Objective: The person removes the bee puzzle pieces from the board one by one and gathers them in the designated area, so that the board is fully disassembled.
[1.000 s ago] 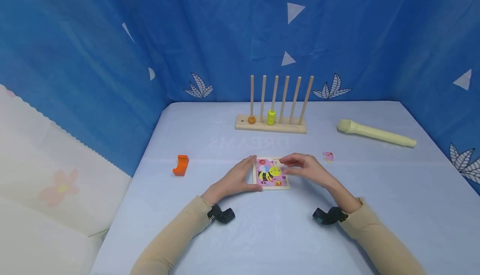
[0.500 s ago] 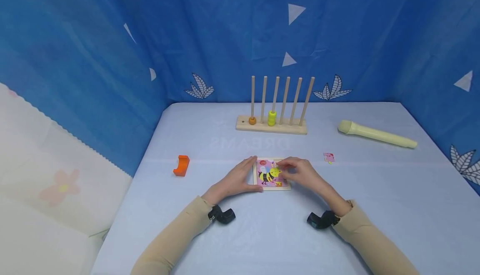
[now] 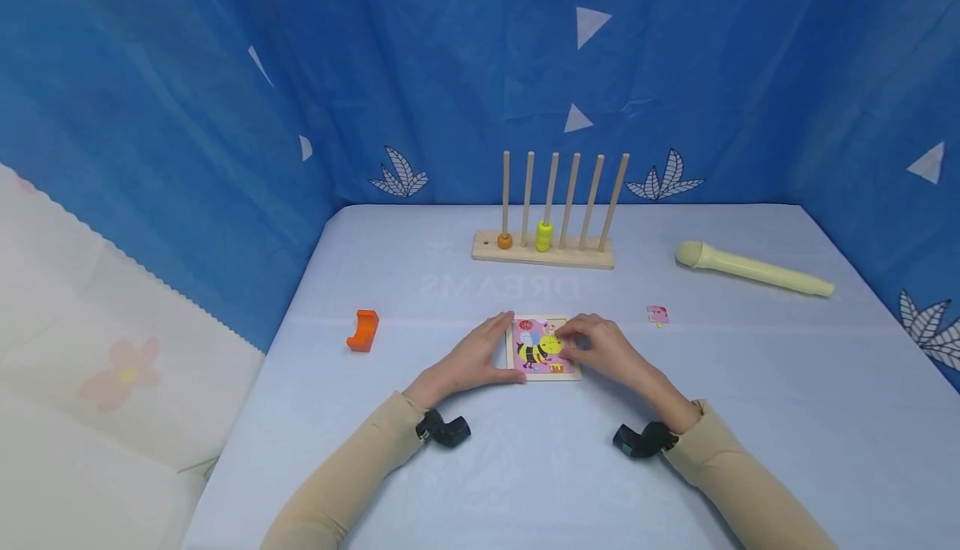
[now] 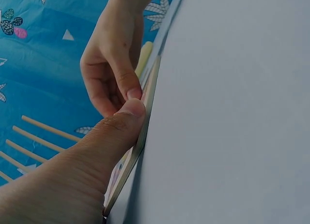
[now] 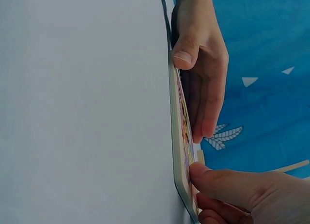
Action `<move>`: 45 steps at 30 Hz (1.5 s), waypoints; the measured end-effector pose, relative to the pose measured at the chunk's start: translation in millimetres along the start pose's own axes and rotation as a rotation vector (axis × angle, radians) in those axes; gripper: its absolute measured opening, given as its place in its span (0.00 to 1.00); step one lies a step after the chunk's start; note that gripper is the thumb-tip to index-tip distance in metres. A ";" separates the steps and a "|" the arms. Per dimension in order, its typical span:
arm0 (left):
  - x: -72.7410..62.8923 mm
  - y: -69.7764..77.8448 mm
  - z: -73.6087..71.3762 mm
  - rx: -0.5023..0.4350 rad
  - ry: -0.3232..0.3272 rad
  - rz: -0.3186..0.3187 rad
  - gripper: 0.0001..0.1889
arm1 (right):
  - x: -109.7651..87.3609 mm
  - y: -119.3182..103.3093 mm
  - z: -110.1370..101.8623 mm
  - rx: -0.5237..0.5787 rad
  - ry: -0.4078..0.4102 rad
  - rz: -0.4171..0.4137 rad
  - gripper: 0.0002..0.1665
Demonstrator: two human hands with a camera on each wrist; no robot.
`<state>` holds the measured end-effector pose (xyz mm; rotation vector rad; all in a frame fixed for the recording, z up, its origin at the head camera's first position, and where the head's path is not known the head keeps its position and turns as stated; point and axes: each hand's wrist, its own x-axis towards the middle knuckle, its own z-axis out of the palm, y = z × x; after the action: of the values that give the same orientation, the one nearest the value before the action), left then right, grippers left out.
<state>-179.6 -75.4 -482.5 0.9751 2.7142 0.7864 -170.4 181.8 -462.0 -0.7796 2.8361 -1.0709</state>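
A small square bee puzzle [image 3: 534, 353] in a pale wooden frame lies on the table before me. My left hand [image 3: 476, 357] holds the frame at its left side, thumb at the near edge and fingers at the far edge. The left wrist view shows that thumb [image 4: 130, 112] on the frame's rim. Over the puzzle's right side is my right hand [image 3: 603, 347], its curled thumb and forefinger pinching at a piece near the bee's head. These fingers largely hide the piece. A loose pink puzzle piece [image 3: 657, 314] lies further right.
Behind the puzzle stands a wooden peg rack [image 3: 543, 255] with upright rods, one orange bead and a yellow-green stack. An orange arch-shaped block [image 3: 363, 331] lies at left. A pale yellow toy microphone [image 3: 753, 270] lies at back right. Blue curtains close off the back.
My right hand has moved slightly left and down onto the puzzle's right side, its thumb and fingers drawing closer together. My left hand has stayed at the frame.
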 end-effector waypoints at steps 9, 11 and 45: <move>0.1 0.6 0.2 -0.004 -0.006 -0.010 0.56 | 0.8 0.1 0.2 0.014 0.008 -0.062 0.17; 0.1 1.2 -0.2 -0.005 -0.004 -0.009 0.55 | 0.8 0.4 0.2 0.016 0.009 -0.072 0.17; -0.3 0.3 0.0 0.011 0.007 0.012 0.57 | -19.4 25.1 -67.9 0.069 0.105 0.027 0.19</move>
<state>-179.2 -75.3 -482.4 0.9935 2.7242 0.7788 -176.9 248.7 -428.7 -0.6976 2.8673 -1.2335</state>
